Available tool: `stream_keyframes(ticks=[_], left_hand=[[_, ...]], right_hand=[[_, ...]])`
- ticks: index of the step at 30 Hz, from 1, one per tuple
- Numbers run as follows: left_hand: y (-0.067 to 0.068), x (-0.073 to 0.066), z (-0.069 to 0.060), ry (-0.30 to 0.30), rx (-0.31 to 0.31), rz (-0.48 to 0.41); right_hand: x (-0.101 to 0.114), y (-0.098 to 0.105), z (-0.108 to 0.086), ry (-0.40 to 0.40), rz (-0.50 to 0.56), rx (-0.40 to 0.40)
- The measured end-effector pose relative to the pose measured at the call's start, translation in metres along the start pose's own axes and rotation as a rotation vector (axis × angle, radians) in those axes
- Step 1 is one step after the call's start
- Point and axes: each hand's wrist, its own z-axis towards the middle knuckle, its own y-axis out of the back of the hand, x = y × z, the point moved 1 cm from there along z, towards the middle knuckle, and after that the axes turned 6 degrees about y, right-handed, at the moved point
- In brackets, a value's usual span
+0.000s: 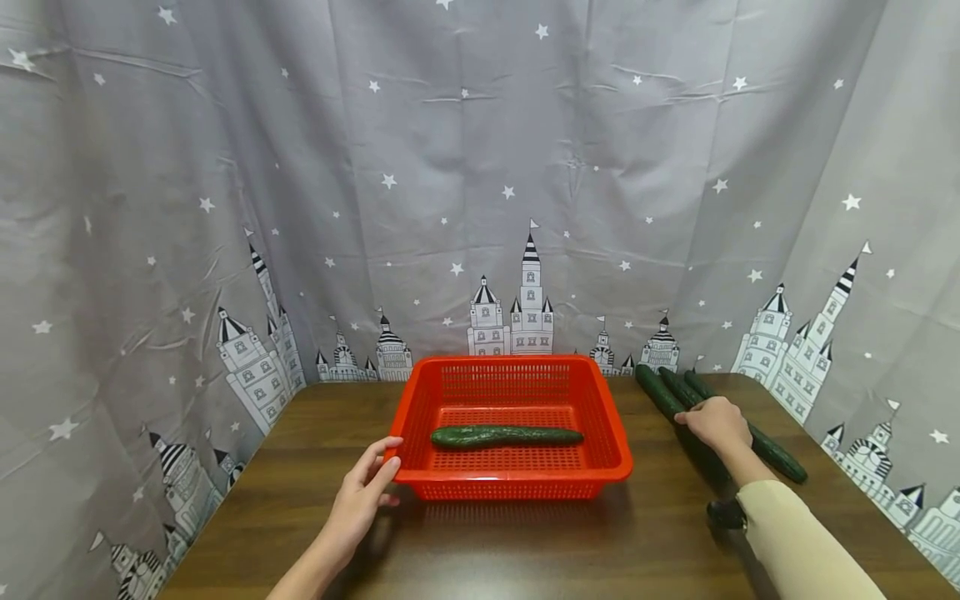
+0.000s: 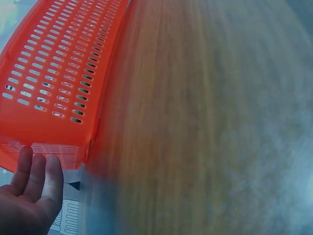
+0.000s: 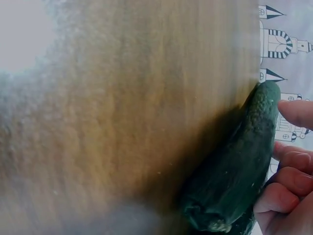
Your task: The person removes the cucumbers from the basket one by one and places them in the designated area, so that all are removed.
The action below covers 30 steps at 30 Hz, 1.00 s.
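A red plastic basket (image 1: 512, 477) stands on the table with one dark green cucumber (image 1: 506, 436) lying crosswise inside it. At the basket's front left corner, my left hand (image 1: 358, 496) touches the rim with thumb and forefinger. In the left wrist view its fingers (image 2: 36, 178) lie fairly straight by the basket wall (image 2: 54, 98). To the right of the basket, my right hand (image 1: 717, 423) grips the leftmost of a group of cucumbers, a long dark green cucumber (image 1: 656, 392). Its bent fingers (image 3: 286, 188) lie along the cucumber (image 3: 234, 156) in the right wrist view.
Beside the gripped cucumber lie more, including a long cucumber (image 1: 780, 456) at the far right, partly hidden by the hand. The brown wooden table (image 1: 525, 550) ends at a grey curtain (image 1: 480, 167) printed with stars and castles, which hangs behind and on both sides.
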Motion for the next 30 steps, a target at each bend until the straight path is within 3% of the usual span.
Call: stream_keyframes(ticks=[18,30], left_hand=[[0.001,0.0,0.0,-0.002,0.011,-0.006],[0.001,0.001,-0.001,0.006,0.009,-0.006]], right_hand=[[-0.001,0.008,0.007,0.032,-0.023,-0.007],[0.028,0.019,0.009,0.142,0.05,-0.006]])
